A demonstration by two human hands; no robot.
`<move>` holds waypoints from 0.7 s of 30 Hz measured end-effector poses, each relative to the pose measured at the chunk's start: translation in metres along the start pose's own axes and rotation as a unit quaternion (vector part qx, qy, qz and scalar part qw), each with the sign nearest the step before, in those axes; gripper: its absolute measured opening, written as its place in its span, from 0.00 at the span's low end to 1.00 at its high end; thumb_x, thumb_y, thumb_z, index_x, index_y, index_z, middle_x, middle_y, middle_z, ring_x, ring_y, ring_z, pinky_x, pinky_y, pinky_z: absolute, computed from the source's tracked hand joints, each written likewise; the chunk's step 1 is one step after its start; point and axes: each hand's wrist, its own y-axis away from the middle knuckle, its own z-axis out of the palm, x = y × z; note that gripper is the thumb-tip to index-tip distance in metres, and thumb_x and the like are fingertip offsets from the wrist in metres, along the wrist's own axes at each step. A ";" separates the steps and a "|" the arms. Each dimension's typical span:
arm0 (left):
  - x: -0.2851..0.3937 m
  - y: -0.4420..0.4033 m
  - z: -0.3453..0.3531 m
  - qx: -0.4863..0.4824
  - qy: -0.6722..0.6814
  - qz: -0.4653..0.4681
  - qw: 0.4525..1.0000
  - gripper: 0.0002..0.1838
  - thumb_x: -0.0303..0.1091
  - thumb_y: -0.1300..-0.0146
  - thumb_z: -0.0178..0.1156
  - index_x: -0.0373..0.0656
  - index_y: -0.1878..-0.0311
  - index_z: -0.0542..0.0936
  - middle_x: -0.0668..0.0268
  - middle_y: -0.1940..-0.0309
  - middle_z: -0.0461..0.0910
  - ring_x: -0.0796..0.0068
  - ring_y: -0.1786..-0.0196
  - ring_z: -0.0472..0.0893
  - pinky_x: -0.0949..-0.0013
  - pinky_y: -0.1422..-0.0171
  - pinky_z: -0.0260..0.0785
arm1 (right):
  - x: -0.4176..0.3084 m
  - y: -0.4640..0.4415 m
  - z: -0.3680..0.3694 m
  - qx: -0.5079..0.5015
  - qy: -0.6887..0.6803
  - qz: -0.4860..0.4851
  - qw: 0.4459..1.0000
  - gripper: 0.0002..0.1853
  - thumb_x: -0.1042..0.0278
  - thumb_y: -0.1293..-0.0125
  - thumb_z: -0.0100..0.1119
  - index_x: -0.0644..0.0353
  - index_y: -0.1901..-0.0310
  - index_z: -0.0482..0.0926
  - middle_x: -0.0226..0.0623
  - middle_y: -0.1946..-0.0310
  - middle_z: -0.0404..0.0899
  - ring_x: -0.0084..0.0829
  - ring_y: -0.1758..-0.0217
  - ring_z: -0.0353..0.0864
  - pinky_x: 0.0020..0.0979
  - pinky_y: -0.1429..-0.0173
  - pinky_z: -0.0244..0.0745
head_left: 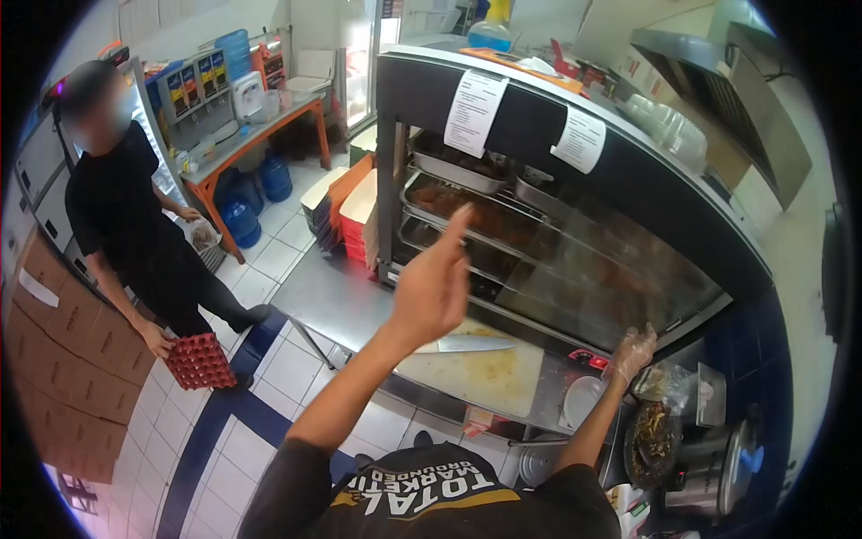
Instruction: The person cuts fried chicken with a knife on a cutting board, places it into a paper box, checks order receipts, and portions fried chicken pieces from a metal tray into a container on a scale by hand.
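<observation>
Head view: left hand (434, 287) raised before the cabinet (664, 193), forearm stretched forward, index finger extended, the rest loosely curled; trays (476, 218) beyond its fingertip, knife (476, 343) and board (480, 382) below it. Right hand (635, 350), clear-gloved, reaches out to the glass (602, 274), whose pane spreads above and left of it; cannot tell whether the fingers grip the edge.

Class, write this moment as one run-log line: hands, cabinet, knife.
Left hand: raised, finger extended; Right hand: clear-gloved, at edge of glass door; Cabinet: food trays inside; Knife: lying on cutting board
</observation>
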 end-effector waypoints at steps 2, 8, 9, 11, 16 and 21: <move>0.018 -0.040 0.021 -0.112 0.064 -0.055 0.990 0.45 0.21 0.33 0.56 0.46 0.17 0.48 0.58 0.74 0.80 0.64 0.73 0.79 0.62 0.63 0.73 | -0.003 -0.004 -0.014 -0.023 -0.038 0.010 0.999 0.23 0.68 0.37 0.64 0.69 0.41 0.78 0.56 0.42 0.80 0.53 0.37 0.79 0.43 0.31 0.71; 0.024 -0.035 0.026 -0.180 -0.060 0.015 0.982 0.47 0.24 0.35 0.58 0.46 0.17 0.44 0.51 0.75 0.80 0.45 0.71 0.81 0.53 0.64 0.73 | 0.044 -0.007 -0.008 -0.078 0.028 -0.007 0.996 0.24 0.68 0.36 0.62 0.69 0.40 0.78 0.58 0.42 0.80 0.55 0.38 0.78 0.44 0.30 0.69; 0.019 -0.030 0.018 -0.168 -0.078 0.006 0.983 0.47 0.24 0.35 0.58 0.46 0.17 0.44 0.51 0.75 0.80 0.45 0.71 0.81 0.53 0.64 0.73 | 0.046 -0.006 -0.007 -0.093 0.048 -0.001 0.994 0.24 0.68 0.36 0.62 0.68 0.39 0.77 0.58 0.41 0.80 0.55 0.38 0.78 0.45 0.30 0.69; 0.004 -0.023 -0.011 -0.140 -0.131 0.015 0.981 0.46 0.25 0.35 0.60 0.44 0.17 0.48 0.52 0.76 0.80 0.47 0.72 0.81 0.53 0.64 0.74 | 0.068 -0.004 0.006 -0.117 0.033 0.005 0.993 0.24 0.67 0.35 0.62 0.66 0.38 0.77 0.58 0.41 0.79 0.56 0.36 0.77 0.46 0.31 0.70; 0.032 -0.077 -0.097 0.239 -0.191 -0.039 0.951 0.40 0.29 0.37 0.62 0.40 0.22 0.60 0.50 0.73 0.81 0.45 0.68 0.83 0.48 0.61 0.74 | 0.130 -0.004 0.058 -0.073 0.061 -0.011 0.995 0.30 0.57 0.35 0.66 0.67 0.37 0.75 0.61 0.48 0.83 0.56 0.46 0.84 0.50 0.41 0.78; 0.049 -0.175 -0.135 -0.061 -0.203 -0.072 0.975 0.36 0.33 0.39 0.58 0.25 0.29 0.64 0.51 0.75 0.86 0.54 0.64 0.88 0.58 0.54 0.80 | 0.126 -0.024 0.071 -0.118 0.208 0.084 0.967 0.31 0.53 0.36 0.65 0.66 0.37 0.75 0.61 0.48 0.83 0.59 0.46 0.84 0.52 0.43 0.78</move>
